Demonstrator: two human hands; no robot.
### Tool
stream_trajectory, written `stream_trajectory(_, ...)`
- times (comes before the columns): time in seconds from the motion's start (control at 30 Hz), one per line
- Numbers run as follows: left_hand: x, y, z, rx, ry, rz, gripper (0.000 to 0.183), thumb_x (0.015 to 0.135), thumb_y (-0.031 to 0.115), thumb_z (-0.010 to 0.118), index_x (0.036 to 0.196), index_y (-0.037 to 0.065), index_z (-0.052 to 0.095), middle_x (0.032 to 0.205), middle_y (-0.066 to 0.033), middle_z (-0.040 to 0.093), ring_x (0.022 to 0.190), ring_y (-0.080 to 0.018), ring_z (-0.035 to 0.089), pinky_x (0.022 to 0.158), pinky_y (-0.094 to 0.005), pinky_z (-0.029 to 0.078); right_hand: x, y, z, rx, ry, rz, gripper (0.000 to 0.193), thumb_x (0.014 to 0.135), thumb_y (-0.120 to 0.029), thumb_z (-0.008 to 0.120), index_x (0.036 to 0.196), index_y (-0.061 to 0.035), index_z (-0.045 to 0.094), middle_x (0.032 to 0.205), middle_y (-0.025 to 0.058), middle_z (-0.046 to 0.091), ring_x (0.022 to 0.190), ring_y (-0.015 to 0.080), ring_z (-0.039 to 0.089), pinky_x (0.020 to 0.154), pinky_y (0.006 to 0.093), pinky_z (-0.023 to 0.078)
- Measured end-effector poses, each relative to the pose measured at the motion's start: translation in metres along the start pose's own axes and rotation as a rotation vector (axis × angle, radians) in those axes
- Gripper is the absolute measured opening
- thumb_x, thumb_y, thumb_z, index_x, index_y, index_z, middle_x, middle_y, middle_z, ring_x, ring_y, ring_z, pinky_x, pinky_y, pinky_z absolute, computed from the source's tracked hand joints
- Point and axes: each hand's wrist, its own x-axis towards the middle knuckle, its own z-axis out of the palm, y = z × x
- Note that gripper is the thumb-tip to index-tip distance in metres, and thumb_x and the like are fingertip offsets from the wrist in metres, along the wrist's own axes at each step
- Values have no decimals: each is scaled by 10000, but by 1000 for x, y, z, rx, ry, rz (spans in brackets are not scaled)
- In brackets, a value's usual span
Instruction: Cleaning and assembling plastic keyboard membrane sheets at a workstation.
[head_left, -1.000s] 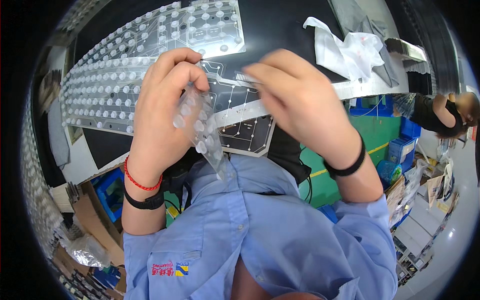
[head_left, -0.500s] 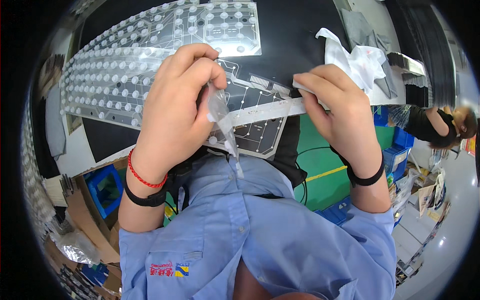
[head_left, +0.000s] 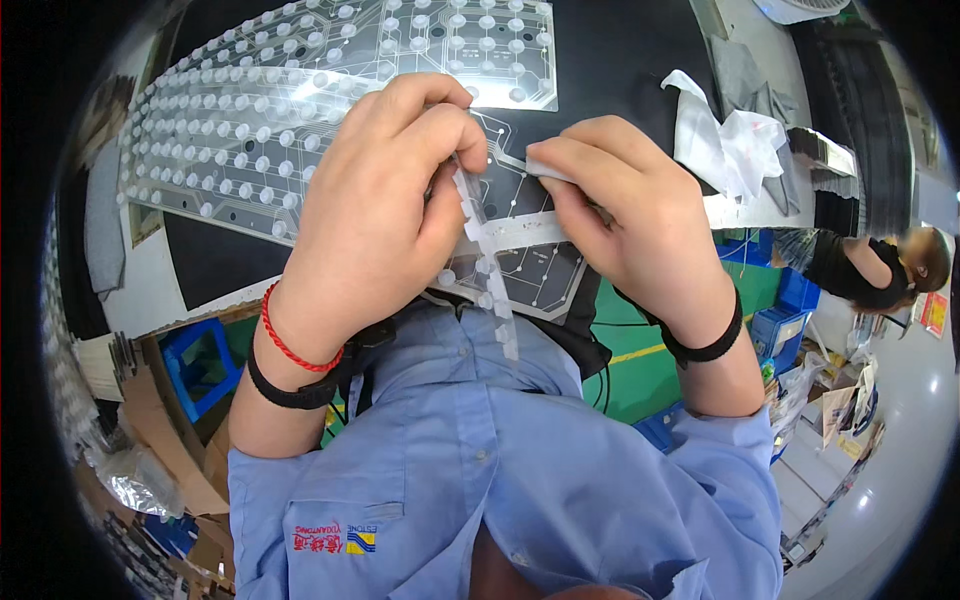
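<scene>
A clear membrane sheet (head_left: pixel 240 148) with rows of white rubber domes and printed silver tracks lies across the bench. Its near-right edge is lifted and curls toward me as a see-through strip (head_left: pixel 488 262). My left hand (head_left: pixel 390 190) is closed, pinching that lifted edge between thumb and fingers. Beneath it shows a circuit layer (head_left: pixel 535 275) with silver lines and dots, overhanging the bench edge. Close by on the right, my right hand (head_left: pixel 630 195) is closed on a small folded white cloth (head_left: pixel 548 168), held against the circuit layer. The fingers hide its connector tail.
On the bench's right lie a crumpled white cloth (head_left: pixel 728 145) and a grey cloth (head_left: pixel 750 85). The white bench edge (head_left: pixel 525 230) runs below my hands. Blue crates (head_left: pixel 785 320) stand on the green floor at right, where another person (head_left: pixel 870 265) is seen.
My right hand has moved left with the folded cloth, away from the connector tail toward my left hand. My left hand has shifted slightly, still pinching the lifted sheet edge.
</scene>
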Motion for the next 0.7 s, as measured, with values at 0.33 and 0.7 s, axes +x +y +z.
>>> stream_trajectory(0.33,1,3,1,-19,57,28,192,782,-63,600,920,71,608,1166,-112,602,1020,-350,587,878,-428,474,-17,12,-57,-86,64,269,203,871,-41,724,1074,-33,721,968,134,712,773,253,680,713,325,536)
stream_trajectory(0.7,0,5,0,-28,68,2,215,776,-88,603,919,73,601,1187,-119,593,1031,-346,580,864,-418,476,6,65,-77,-673,182,238,430,898,-335,744,1177,-14,677,1088,238,660,1019,418,625,929,490,491)
